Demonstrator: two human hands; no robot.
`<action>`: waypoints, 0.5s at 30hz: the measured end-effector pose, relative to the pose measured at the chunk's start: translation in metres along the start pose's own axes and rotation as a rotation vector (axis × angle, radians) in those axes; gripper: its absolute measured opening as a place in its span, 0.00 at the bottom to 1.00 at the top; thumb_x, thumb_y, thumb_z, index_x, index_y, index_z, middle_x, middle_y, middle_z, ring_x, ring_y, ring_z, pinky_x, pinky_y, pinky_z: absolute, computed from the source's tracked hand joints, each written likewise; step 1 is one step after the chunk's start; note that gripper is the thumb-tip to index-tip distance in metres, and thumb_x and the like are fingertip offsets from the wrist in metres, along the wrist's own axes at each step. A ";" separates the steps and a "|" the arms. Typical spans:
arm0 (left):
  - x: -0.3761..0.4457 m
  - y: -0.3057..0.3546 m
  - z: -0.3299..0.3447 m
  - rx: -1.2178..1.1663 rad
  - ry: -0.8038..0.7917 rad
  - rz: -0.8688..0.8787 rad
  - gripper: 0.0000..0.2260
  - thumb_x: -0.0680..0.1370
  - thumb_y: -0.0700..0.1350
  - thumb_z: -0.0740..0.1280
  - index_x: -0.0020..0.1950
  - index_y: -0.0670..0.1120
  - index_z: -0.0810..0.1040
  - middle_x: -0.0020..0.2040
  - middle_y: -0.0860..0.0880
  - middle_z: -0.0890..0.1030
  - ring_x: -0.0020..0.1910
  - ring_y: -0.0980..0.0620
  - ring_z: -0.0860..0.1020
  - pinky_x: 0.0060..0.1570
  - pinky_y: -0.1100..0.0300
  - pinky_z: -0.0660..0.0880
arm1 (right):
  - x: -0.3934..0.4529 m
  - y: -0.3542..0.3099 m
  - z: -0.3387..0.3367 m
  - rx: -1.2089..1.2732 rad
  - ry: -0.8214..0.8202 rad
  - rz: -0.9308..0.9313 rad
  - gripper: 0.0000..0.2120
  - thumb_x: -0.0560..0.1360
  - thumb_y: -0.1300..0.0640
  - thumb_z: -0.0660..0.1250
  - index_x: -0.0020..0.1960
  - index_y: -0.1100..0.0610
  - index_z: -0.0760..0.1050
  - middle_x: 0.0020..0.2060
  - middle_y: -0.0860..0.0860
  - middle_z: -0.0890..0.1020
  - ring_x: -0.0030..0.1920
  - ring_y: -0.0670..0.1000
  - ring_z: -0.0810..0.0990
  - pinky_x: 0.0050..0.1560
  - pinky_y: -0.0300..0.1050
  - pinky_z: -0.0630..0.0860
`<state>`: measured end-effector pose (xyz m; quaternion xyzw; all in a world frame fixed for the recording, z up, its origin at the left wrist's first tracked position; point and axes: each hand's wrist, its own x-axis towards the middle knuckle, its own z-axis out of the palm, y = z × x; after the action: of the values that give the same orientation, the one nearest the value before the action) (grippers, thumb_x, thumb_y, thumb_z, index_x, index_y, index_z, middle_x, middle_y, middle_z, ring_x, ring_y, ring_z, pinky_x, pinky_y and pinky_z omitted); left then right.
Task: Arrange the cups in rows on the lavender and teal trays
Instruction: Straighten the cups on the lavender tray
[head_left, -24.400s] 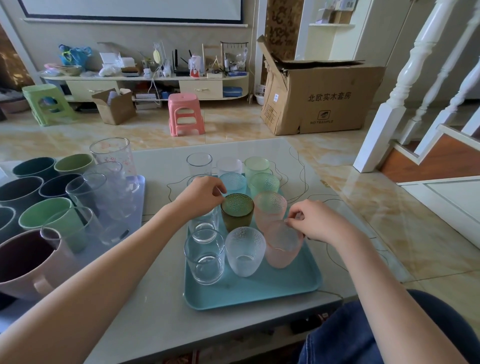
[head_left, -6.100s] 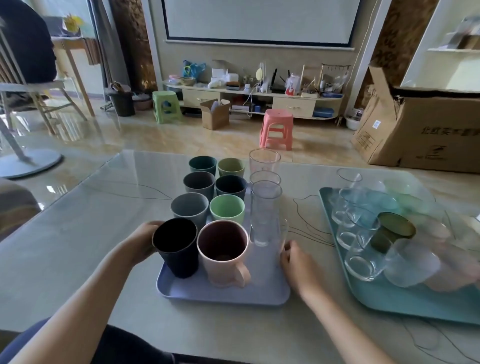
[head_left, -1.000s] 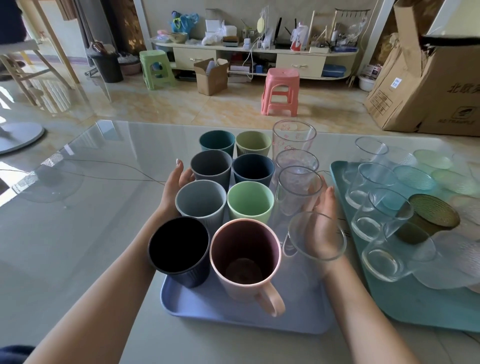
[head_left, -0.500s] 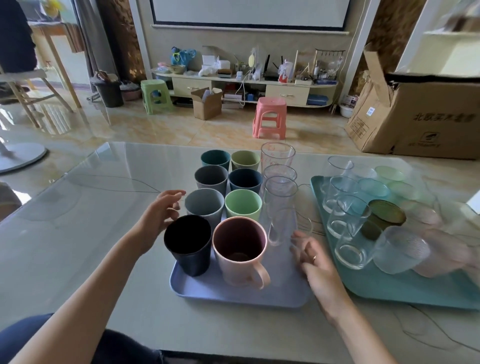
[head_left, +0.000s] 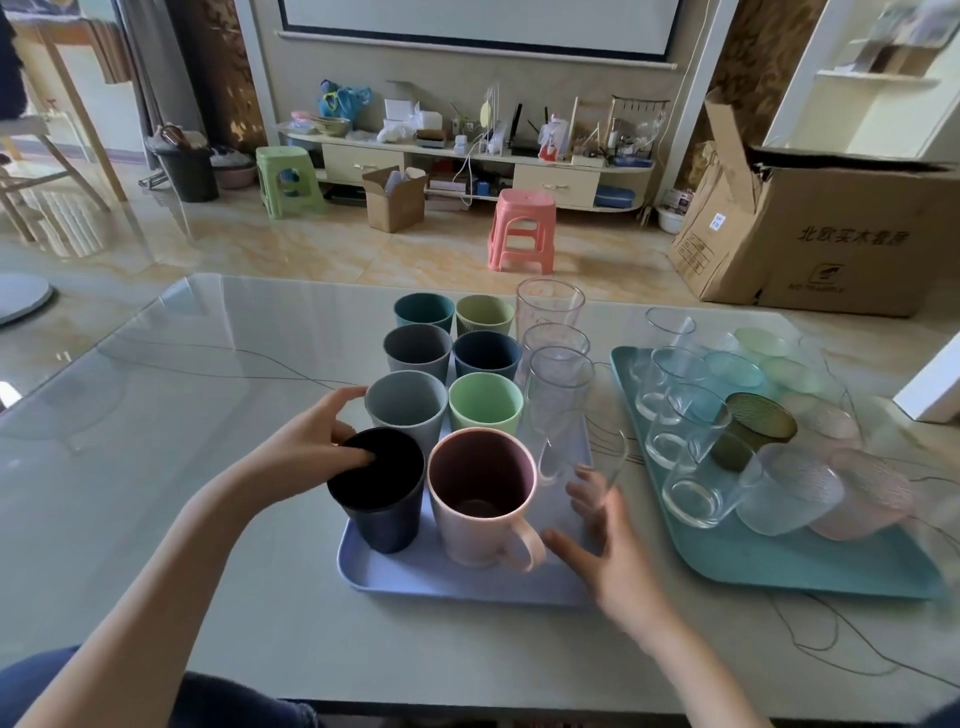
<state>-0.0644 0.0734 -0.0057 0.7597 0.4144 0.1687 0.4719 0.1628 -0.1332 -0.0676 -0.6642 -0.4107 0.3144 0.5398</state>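
Observation:
The lavender tray (head_left: 467, 587) holds two columns of coloured cups and a column of clear glasses (head_left: 558, 374). At its front stand a black cup (head_left: 379, 499), a pink mug (head_left: 483, 499) and a clear glass (head_left: 582, 457). My left hand (head_left: 306, 452) rests its thumb on the black cup's rim, and its forefinger touches the grey cup (head_left: 405, 405). My right hand (head_left: 608, 545) is spread beside the pink mug's handle, fingers at the base of the front clear glass. To the right, the teal tray (head_left: 779, 566) carries clear, tinted and frosted glasses in rows.
The trays sit on a glass-topped table (head_left: 182, 415) whose near edge is at my knees. A white post (head_left: 930, 384) stands by the table's right side. On the floor beyond are a pink stool (head_left: 521, 228), a green stool (head_left: 285, 176) and a large cardboard box (head_left: 831, 234).
My left hand has moved from beside the grey cup onto the black cup's rim. My right hand has slid in closer to the pink mug's handle and the front clear glass.

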 end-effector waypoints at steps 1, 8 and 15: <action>0.001 0.000 0.000 -0.002 0.017 0.002 0.31 0.69 0.40 0.68 0.70 0.54 0.63 0.41 0.36 0.80 0.33 0.51 0.75 0.34 0.61 0.70 | 0.000 0.001 0.000 -0.006 -0.004 -0.002 0.31 0.69 0.65 0.71 0.64 0.47 0.59 0.64 0.48 0.70 0.67 0.44 0.66 0.65 0.36 0.62; 0.000 0.000 0.001 0.058 0.060 -0.003 0.26 0.73 0.34 0.64 0.67 0.54 0.66 0.34 0.44 0.75 0.27 0.56 0.70 0.30 0.66 0.67 | -0.001 -0.002 0.004 -0.018 0.016 -0.015 0.29 0.67 0.55 0.74 0.58 0.39 0.61 0.63 0.48 0.71 0.66 0.44 0.68 0.59 0.25 0.64; -0.002 0.004 -0.002 -0.018 -0.014 -0.104 0.23 0.74 0.33 0.62 0.63 0.54 0.71 0.33 0.43 0.70 0.20 0.57 0.64 0.20 0.66 0.59 | -0.001 -0.001 0.003 -0.003 0.001 -0.017 0.30 0.70 0.65 0.71 0.61 0.43 0.60 0.64 0.50 0.69 0.68 0.47 0.66 0.63 0.36 0.63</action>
<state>-0.0647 0.0721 -0.0012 0.7339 0.4484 0.1427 0.4898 0.1598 -0.1325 -0.0676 -0.6616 -0.4168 0.3087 0.5415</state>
